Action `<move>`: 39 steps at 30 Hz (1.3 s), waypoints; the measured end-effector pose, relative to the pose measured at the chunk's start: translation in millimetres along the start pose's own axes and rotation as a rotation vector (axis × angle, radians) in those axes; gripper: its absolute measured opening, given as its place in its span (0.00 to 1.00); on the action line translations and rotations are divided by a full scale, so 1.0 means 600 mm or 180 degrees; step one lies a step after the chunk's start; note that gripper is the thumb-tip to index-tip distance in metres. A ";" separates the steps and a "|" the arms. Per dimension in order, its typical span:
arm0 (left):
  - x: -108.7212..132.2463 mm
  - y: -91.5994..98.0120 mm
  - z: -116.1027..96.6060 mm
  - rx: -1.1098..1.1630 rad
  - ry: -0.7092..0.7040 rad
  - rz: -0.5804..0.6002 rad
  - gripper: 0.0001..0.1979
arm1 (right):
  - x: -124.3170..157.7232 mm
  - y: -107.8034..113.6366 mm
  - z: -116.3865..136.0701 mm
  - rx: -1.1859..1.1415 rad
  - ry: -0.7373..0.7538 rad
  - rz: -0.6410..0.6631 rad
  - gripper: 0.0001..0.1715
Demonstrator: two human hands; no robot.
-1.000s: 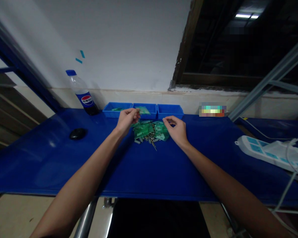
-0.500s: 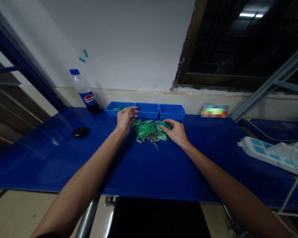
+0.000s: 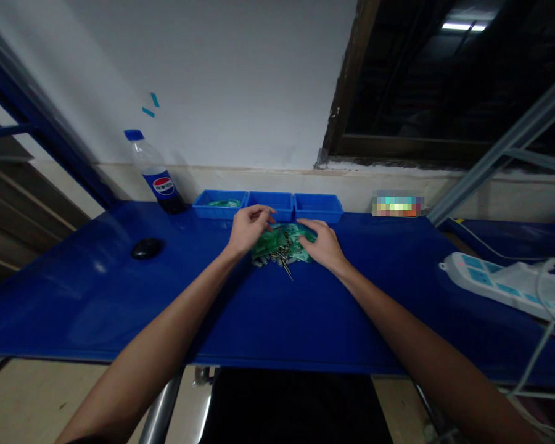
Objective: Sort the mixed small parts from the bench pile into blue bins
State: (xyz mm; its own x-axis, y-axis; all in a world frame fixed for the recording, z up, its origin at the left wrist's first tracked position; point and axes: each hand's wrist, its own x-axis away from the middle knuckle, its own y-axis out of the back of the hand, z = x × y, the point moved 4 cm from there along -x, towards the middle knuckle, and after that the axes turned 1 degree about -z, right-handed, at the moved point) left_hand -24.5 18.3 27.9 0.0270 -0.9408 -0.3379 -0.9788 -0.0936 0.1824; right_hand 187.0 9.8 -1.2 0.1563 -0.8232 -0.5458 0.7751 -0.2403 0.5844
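A pile of green plastic packets and loose metal pieces, some long and thin, lies on the blue table. My left hand hovers over the pile's left edge. Its fingers are loosely bent and apart, with nothing visible in them. At the right edge of the pile, my right hand reaches over the packets, thumb and fingers spread. Whether its fingertips touch a packet I cannot tell. Behind the pile stand three blue bins: the left bin with green packets in it, the middle bin and the right bin.
On the left are a black computer mouse and a cola bottle against the wall. A blurred colourful item sits at the back right. A white power strip with cables lies at the right edge of the table.
My left hand has moved right, from beside the left bin to over the pile. Green packets in the left bin show more clearly now. My right hand has stayed near the pile's right side.
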 end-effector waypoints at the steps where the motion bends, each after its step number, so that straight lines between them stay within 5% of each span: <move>1: 0.001 -0.001 0.000 -0.0038 -0.0032 0.0023 0.11 | 0.000 -0.004 -0.002 -0.0009 -0.0034 0.0093 0.23; 5: 0.006 -0.004 -0.003 -0.0123 -0.0117 0.0094 0.12 | 0.001 -0.013 -0.009 -0.0046 -0.0124 0.0114 0.15; 11: 0.008 -0.003 -0.009 -0.0199 -0.0221 0.0038 0.12 | 0.000 0.011 0.000 -0.0263 -0.0066 -0.0414 0.10; 15: 0.010 -0.005 -0.018 -0.0570 -0.0493 0.0124 0.15 | -0.010 0.032 0.002 -0.1039 -0.0199 -0.0759 0.10; 20: 0.024 -0.018 -0.040 -0.0727 -0.0655 0.0745 0.15 | -0.015 0.018 -0.005 -0.2233 -0.0758 -0.0446 0.19; 25: 0.029 -0.023 -0.046 -0.0356 -0.0262 0.1309 0.19 | -0.009 0.006 -0.004 -0.2389 -0.0882 -0.0080 0.26; 28: 0.010 -0.004 -0.031 -0.0071 0.0034 0.0759 0.20 | -0.007 0.017 -0.006 -0.1511 -0.0590 -0.0226 0.21; 33: -0.018 0.052 0.013 0.1011 0.0654 -0.0834 0.16 | 0.001 0.019 -0.013 0.0048 -0.0198 -0.0001 0.20; 35: -0.022 0.065 0.023 0.1459 0.0833 -0.1054 0.14 | 0.005 0.013 -0.017 0.0173 -0.0239 0.0161 0.21; 39: -0.017 0.064 0.028 0.1715 0.1122 -0.0885 0.13 | 0.006 0.005 -0.017 0.0080 -0.0205 0.0247 0.18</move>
State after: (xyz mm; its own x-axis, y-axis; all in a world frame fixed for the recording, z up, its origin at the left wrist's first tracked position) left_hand -65.6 30.0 23.1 0.2662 -0.9634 0.0304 -0.8879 -0.2573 -0.3812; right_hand 196.1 11.6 -7.7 0.1750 -0.8710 -0.4591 0.7464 -0.1867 0.6388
